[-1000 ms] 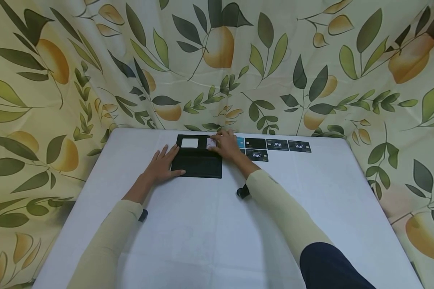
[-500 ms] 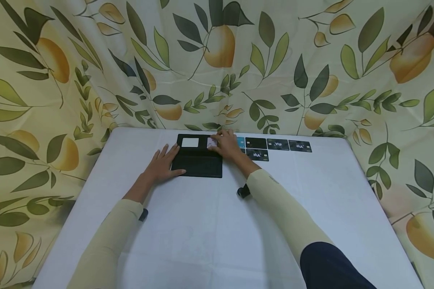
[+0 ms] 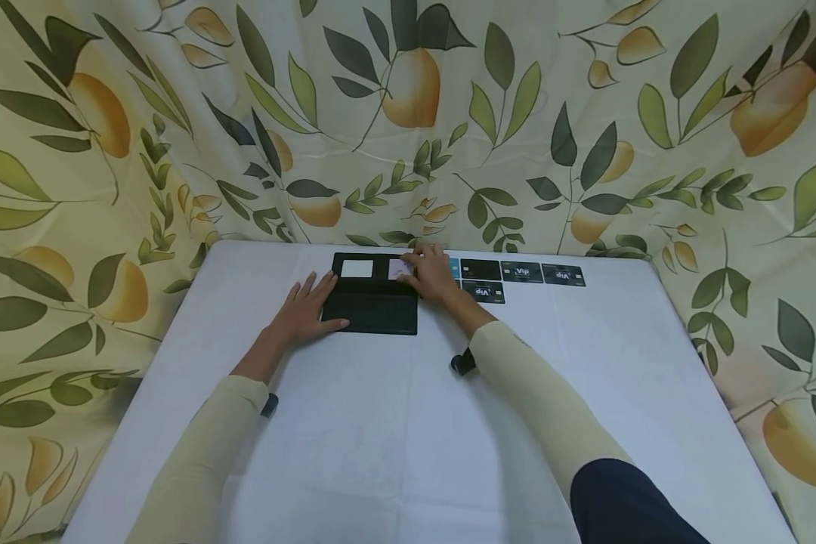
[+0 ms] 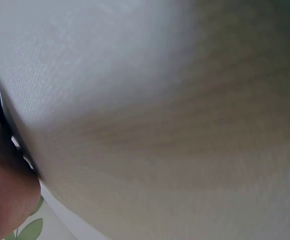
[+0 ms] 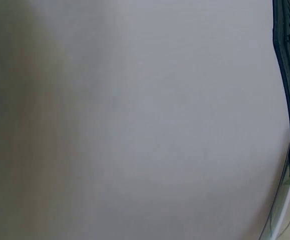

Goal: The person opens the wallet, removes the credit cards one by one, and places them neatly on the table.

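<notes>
White cloth covers the desk point(image 3: 394, 438). My left hand point(image 3: 306, 310) lies flat, fingers straight, on the matte black wallet point(image 3: 374, 306) lying open mid-desk; my right hand point(image 3: 435, 278) pinches a pale glossy card point(image 3: 398, 268) at its far pocket. Flat black cards point(image 3: 520, 273) line the far right.

Bright even light, edges bowed; wrist views blurred

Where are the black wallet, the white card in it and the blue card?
black wallet point(image 3: 370, 311), head view, its near flap.
white card point(image 3: 357, 268), head view, its middle.
blue card point(image 3: 453, 267), head view, the part showing past the right hand.
</notes>
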Demonstrator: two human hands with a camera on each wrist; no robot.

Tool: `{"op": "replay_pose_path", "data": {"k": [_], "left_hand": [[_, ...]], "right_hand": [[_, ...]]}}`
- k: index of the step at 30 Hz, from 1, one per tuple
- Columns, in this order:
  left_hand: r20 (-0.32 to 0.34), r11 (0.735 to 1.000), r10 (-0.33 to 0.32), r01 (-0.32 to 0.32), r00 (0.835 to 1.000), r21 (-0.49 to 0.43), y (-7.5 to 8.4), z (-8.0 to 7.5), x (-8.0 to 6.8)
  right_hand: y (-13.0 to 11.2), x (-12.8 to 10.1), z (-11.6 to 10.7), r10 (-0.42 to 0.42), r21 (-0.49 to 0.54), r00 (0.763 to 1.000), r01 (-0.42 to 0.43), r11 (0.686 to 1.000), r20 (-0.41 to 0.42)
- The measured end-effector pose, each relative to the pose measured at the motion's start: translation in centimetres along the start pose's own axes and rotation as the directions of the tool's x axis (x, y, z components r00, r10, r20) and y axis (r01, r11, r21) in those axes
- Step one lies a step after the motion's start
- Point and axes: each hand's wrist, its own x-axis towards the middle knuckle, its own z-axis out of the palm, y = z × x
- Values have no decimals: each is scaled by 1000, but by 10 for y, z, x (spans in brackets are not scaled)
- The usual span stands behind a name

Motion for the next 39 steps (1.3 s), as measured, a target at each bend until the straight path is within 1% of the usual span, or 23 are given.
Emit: {"op": "replay_pose_path", "data": {"k": [8,13,21,28,39], "left_hand": [[7,1000,0,0,1000,3,4,-4,-2],[10,1000,0,0,1000,3,4,-5,-1],[18,1000,-1,1,1000,12,3,-5,0],[9,1000,5,-5,1000,14,4,-5,-1],[-2,1000,13,-13,1000,2,5,-6,-3]], "right_hand": [[8,-9,-8,-2,15,1000,2,1000,-10],[14,-13,-10,-18,-11,999,18,1000,-27],[22,-17,-11,-21,15,999,22,1000,-45],[30,-23,-13,-25,3,998,25,1000,-54],[38,-35,-18,-14,27,999,15,1000,-45]]}}
